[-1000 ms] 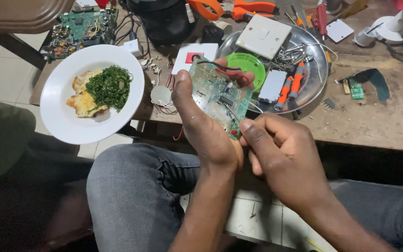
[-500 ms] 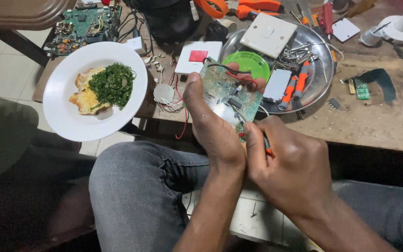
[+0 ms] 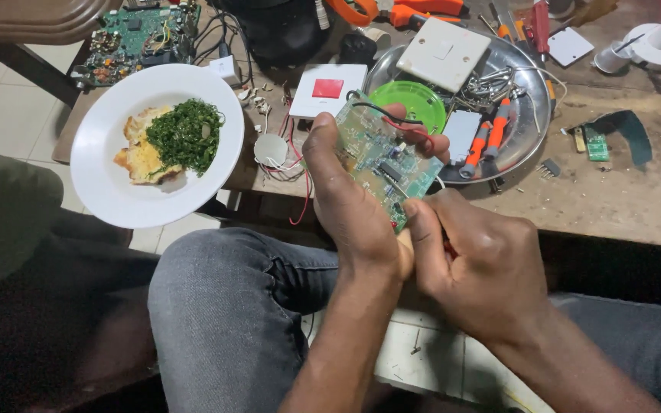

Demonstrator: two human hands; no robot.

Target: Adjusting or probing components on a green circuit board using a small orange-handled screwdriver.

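My left hand (image 3: 353, 206) grips a green circuit board (image 3: 384, 157) with red and black wires, held upright above my lap in front of the wooden table. My right hand (image 3: 483, 264) is closed just below the board's lower edge, around a small tool with a reddish handle that is mostly hidden by my fingers. The two hands touch at the thumbs.
A white plate (image 3: 101, 195) with greens and a yellow food piece sits at the table's left edge. A round metal tray (image 3: 529, 115) holds a white switch plate, a green disc and orange-handled tools. Another circuit board (image 3: 135, 38) lies at the back left.
My right hand has closed in under the board and now sits against my left hand. The board has stayed roughly in place before the tray.
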